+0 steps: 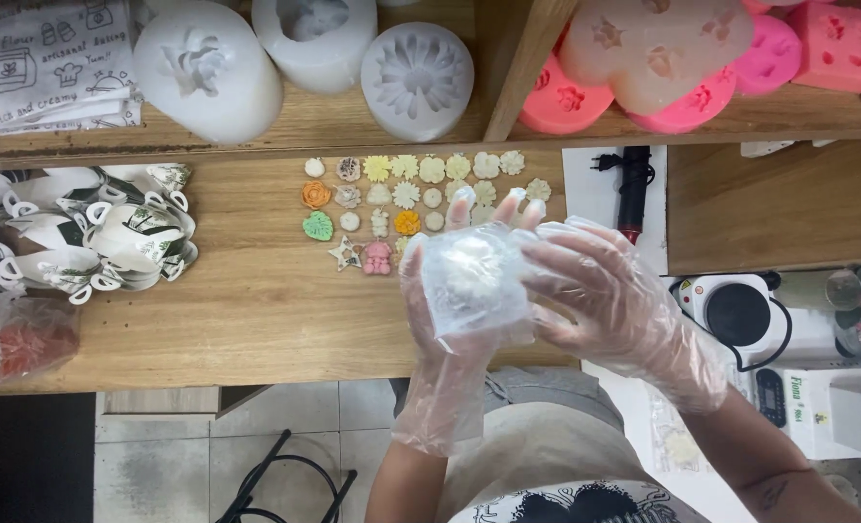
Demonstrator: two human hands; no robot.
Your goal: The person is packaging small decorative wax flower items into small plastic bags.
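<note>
Both my hands wear loose clear plastic gloves. My left hand [430,320] cups a translucent white silicone mould [471,283] from below, just above the front edge of the wooden table [256,310]. My right hand [605,300] presses on the mould from the right, fingers curled over its side. A pale shape shows inside the mould. Just beyond my hands, several small cast shapes [401,199] lie in rows on the table: flowers, an orange rose, a green leaf, a star, a pink bear.
White round moulds [417,79] and pink moulds [702,102] stand on the back shelf. Stacked patterned cups [110,242] sit at the left, beside a plastic bag [14,344]. A black tool [634,189], a small hot plate [735,312] and a scale [798,402] are at the right.
</note>
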